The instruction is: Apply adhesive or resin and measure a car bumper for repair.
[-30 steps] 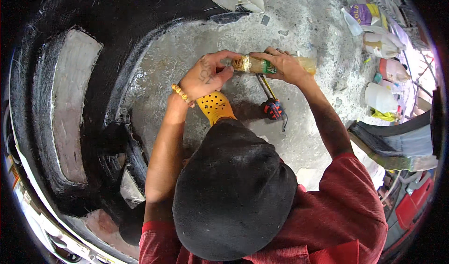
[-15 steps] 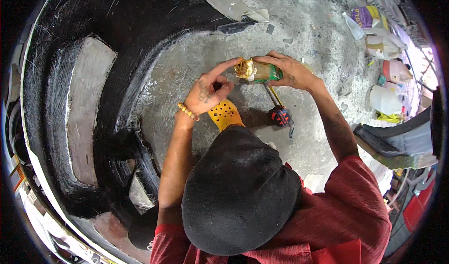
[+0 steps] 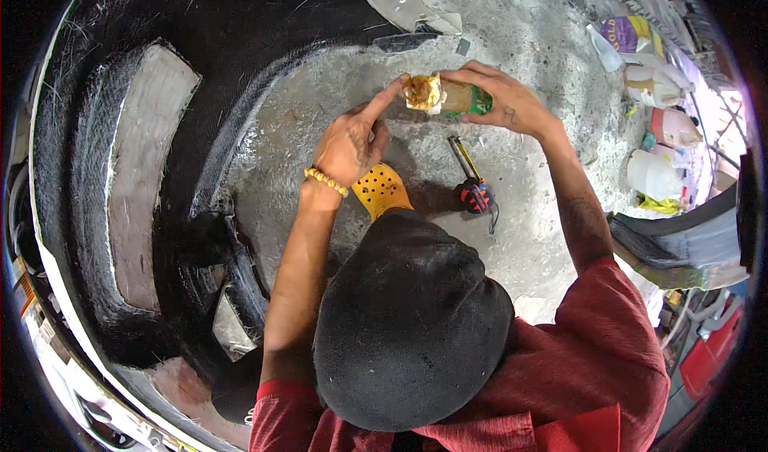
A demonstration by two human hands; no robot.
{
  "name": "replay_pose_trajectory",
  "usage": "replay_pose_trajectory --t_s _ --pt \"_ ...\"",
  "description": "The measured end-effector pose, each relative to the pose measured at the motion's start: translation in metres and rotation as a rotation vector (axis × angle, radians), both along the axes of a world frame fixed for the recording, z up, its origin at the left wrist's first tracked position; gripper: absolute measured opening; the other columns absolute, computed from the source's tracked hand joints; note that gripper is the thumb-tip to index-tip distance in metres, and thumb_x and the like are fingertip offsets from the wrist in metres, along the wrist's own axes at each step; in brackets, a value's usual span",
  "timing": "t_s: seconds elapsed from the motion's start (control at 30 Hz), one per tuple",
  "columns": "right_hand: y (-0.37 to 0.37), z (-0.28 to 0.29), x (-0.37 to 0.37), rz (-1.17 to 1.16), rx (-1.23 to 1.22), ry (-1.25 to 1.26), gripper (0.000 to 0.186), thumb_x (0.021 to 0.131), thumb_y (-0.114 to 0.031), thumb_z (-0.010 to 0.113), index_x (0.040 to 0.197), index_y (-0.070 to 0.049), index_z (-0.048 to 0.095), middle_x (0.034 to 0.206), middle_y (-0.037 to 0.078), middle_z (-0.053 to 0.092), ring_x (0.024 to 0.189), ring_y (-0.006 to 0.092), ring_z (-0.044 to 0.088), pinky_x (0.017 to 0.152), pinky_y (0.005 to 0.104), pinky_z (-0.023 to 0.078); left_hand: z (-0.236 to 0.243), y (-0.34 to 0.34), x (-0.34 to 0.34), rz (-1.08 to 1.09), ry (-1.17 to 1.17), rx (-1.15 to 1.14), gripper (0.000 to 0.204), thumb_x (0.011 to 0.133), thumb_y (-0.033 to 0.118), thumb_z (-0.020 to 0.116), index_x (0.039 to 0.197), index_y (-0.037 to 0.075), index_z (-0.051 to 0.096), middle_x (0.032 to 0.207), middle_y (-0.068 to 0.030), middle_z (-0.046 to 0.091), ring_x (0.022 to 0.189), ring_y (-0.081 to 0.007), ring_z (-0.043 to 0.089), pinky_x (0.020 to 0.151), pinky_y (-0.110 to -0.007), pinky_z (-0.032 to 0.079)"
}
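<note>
One empty left hand [image 3: 350, 146] touches the dirty plastic bottle [image 3: 456, 98], best held still and firm by the gripping right hand [image 3: 512, 106].

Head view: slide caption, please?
Right hand holds a green-banded container, left hand with a finger at its stained end, tape measure on the floor.

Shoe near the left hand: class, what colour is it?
The shoe is yellow, dotted with dark holes; best in the head view.
</note>
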State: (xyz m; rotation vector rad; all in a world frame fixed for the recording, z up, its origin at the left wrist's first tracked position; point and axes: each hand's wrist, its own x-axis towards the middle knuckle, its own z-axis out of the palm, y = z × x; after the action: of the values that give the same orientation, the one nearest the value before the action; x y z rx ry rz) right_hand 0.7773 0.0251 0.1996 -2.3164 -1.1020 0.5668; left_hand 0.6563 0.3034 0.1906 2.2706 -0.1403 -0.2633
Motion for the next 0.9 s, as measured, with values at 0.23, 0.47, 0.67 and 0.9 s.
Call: replay_pose_trajectory --t_s 0.23,0.47,0.67,0.9 --pt "0.010 0.019 0.019 0.029 0.031 -0.076 0.077 0.077 -0.022 0.080 0.147 -0.028 0.049 0.121 0.008 0.059 0.111 0.0336 0.060 0.097 0.0449 0.050 -0.023 -0.013 -0.009 0.150 0.017 -0.348 0.081 0.084 -0.001 0.060 0.156 0.025 0.035 0.075 -0.0127 0.065 0.068 -0.0284 0.066 0.067 -0.039 0.054" --pt "0.017 0.041 0.023 -0.064 0.196 -0.072 0.076 0.077 -0.024 0.078 0.147 -0.028 0.049 0.120 0.007 0.058 0.110 0.0324 0.060 0.095 0.0418 0.049 -0.081 -0.030 -0.033 0.180 0.458 -0.807 0.065 0.097 0.008 0.060 0.156 0.017 0.034 0.071 -0.0054 0.065 0.063 -0.0132 0.062 0.061 -0.028 0.051" --pt "0.031 0.053 0.024 -0.002 0.092 -0.101 0.073 0.079 -0.024 0.077 0.146 -0.028 0.050 0.121 0.008 0.058 0.112 0.0334 0.060 0.097 0.0443 0.048 -0.050 -0.053 -0.011 0.091 0.643 -1.075 0.062 0.098 0.011 0.062 0.154 0.014 0.036 0.069 -0.0014 0.061 0.058 -0.0100 0.058 0.058 -0.026 0.050" --pt "-0.029 -0.050 0.052 -0.113 0.057 -0.144 0.082 0.076 -0.014 0.080 0.149 -0.030 0.045 0.123 0.009 0.057 0.111 0.0340 0.061 0.092 0.0435 0.051 -0.010 0.034 -0.030 0.250 0.342 -1.344 0.060 0.096 0.009 0.052 0.154 0.011 0.035 0.063 -0.0014 0.054 0.050 -0.0119 0.052 0.052 -0.027 0.044"
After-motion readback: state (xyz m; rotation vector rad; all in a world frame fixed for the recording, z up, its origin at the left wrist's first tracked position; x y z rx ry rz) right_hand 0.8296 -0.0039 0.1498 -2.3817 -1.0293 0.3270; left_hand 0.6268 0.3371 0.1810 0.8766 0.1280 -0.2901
